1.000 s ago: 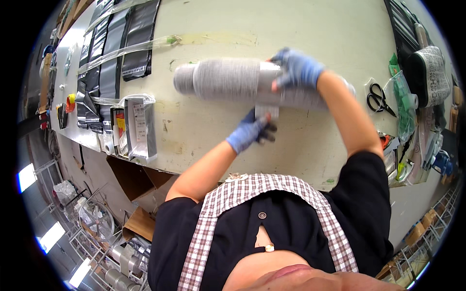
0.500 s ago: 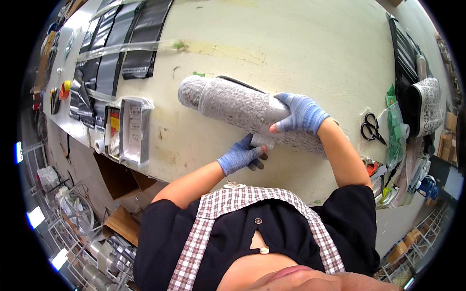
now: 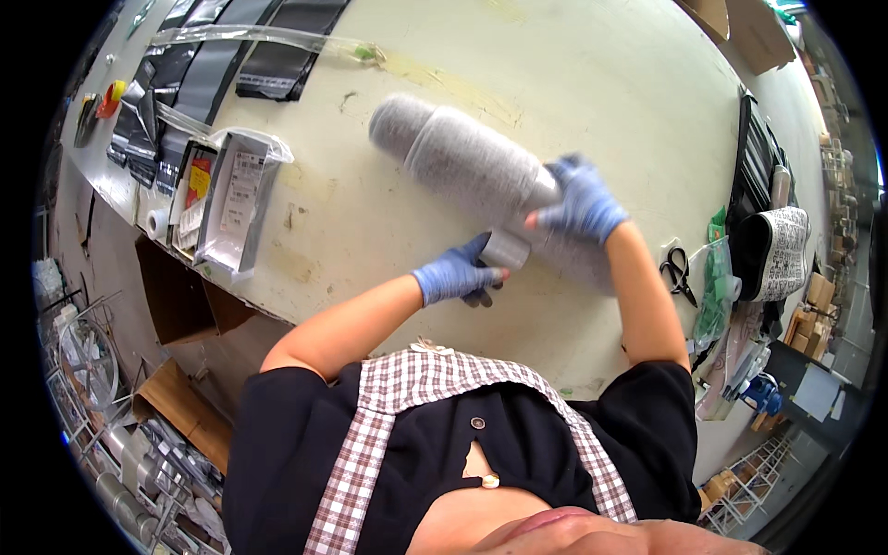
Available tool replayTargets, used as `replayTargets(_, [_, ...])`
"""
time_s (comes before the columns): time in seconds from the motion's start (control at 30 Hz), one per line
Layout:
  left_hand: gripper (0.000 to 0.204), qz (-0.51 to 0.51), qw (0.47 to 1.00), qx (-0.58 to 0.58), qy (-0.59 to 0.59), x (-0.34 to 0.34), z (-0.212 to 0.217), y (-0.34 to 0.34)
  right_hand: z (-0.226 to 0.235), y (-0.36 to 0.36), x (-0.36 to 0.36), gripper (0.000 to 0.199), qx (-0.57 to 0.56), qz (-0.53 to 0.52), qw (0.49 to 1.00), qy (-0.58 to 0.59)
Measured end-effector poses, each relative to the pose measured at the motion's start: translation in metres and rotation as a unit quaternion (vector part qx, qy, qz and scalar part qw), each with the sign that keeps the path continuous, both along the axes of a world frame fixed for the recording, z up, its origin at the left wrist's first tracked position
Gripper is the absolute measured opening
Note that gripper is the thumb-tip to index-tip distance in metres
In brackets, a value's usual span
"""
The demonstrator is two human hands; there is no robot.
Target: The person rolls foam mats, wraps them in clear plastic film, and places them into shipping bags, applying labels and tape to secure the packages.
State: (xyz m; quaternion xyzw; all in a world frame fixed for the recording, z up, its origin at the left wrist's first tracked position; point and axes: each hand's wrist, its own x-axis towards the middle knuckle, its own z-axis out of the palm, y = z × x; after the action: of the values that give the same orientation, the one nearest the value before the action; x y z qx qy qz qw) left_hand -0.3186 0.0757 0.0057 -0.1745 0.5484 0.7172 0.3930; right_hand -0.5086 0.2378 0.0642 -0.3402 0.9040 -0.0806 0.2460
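Observation:
A grey, fluffy mat rolled into a long bundle lies slantwise in front of me, slightly blurred by motion. My right hand, in a blue glove with dark fingertips, is wrapped over the bundle toward its right end. A shiny band that looks like clear tape crosses the mat just beside those fingers. Below the bundle, my left hand, gloved the same way, grips a roll of clear tape between thumb and fingers. Part of the mat's right end is hidden behind my right hand and forearm.
Left on the pale table stand a grey open box and flat black plastic bags. To the right lie black scissors, a green bag and a rolled printed mat. A cardboard box is below the table edge.
The bundle's far left end has swung up and rightward in the picture as the whole view shifted. The tape roll shows more fully, clear of the mat's underside. Both hands keep their grips.

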Motion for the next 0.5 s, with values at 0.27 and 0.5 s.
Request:
replayTargets(0.27, [0.063,0.100,0.994,0.047,0.015,-0.076,-0.022,0.006,0.036,-0.023,-0.033,0.106,0.012,-0.041,0.999,-0.005])
replayTargets(0.5, [0.067,-0.001,0.998,0.067,0.010,-0.020,-0.011,0.004,-0.014,0.022,-0.045,0.109,-0.065,-0.070,0.993,-0.073])
